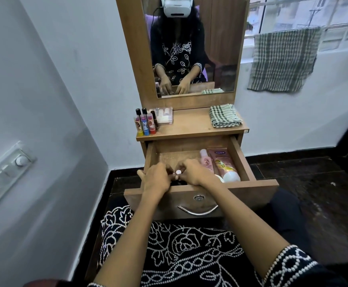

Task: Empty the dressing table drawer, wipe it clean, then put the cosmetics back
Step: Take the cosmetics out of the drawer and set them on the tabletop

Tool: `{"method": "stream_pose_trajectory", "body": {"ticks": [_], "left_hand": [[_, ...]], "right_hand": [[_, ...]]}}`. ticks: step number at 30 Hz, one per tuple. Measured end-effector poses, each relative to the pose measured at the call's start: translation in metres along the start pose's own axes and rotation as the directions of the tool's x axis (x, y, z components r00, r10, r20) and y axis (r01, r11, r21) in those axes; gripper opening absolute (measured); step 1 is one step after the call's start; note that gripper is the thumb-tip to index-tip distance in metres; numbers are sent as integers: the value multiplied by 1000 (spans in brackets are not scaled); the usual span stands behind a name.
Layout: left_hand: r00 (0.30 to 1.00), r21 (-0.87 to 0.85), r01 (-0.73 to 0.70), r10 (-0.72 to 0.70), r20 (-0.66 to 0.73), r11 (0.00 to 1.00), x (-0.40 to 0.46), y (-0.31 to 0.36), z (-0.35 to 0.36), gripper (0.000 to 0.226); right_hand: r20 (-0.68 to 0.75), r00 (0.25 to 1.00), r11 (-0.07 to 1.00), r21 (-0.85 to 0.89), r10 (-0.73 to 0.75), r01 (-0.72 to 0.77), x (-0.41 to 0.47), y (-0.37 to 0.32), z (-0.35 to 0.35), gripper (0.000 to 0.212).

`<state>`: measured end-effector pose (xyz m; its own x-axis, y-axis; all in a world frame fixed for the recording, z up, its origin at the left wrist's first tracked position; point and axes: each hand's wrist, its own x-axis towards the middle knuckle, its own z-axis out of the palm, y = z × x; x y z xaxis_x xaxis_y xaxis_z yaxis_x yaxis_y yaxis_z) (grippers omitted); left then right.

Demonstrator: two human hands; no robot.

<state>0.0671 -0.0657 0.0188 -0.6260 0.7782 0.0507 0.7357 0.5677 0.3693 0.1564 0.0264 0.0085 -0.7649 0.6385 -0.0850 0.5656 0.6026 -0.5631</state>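
The wooden drawer (242, 160) of the dressing table is pulled open. Both hands are inside it at the front left. My left hand (157, 179) and my right hand (191, 172) meet over a small white-capped item (178, 172), fingers curled around it; which hand carries it I cannot tell. A dark object under the hands is mostly hidden. At the drawer's right lie a pink bottle (207, 161) and a brown-and-yellow tube (224, 162) with a white cap. The drawer's left back floor (175, 156) is bare.
On the tabletop (191, 125) stand several small bottles and coloured sticks (146, 123), a clear plastic box (164, 116) and a folded checked cloth (224, 116). A mirror rises behind. A checked towel (283, 59) hangs at the window. A switchboard (3, 177) sits on the left wall.
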Motion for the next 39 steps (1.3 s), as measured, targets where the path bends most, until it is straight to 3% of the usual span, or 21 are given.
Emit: {"method": "stream_pose_trajectory", "body": {"ticks": [9, 15, 18, 29, 31, 34, 39], "left_hand": [[998, 10, 15, -15, -57, 1000, -1, 1, 2, 16], [992, 79, -57, 66, -111, 995, 5, 3, -9, 21], [979, 34, -73, 78, -189, 997, 16, 8, -26, 22], [919, 47, -174, 180, -352, 984, 87, 38, -112, 23], [917, 59, -181, 190, -350, 982, 99, 42, -117, 20], [928, 102, -177, 201, -315, 979, 115, 43, -116, 20], [936, 179, -149, 197, -292, 973, 130, 36, -107, 17]], "right_hand": [[-7, 1000, 998, 66, 24, -23, 2, 2, 0, 15], [-115, 993, 987, 156, -16, 34, 0, -1, -5, 10], [-171, 983, 982, 165, -60, 89, 6, -4, -16, 16], [-360, 926, 939, 267, -110, 215, 70, -38, -98, 16], [-370, 926, 932, 303, -79, 201, 83, -42, -105, 5], [-363, 930, 936, 307, -53, 173, 100, -45, -109, 12], [-304, 952, 949, 292, -26, 119, 119, -44, -103, 6]]}}
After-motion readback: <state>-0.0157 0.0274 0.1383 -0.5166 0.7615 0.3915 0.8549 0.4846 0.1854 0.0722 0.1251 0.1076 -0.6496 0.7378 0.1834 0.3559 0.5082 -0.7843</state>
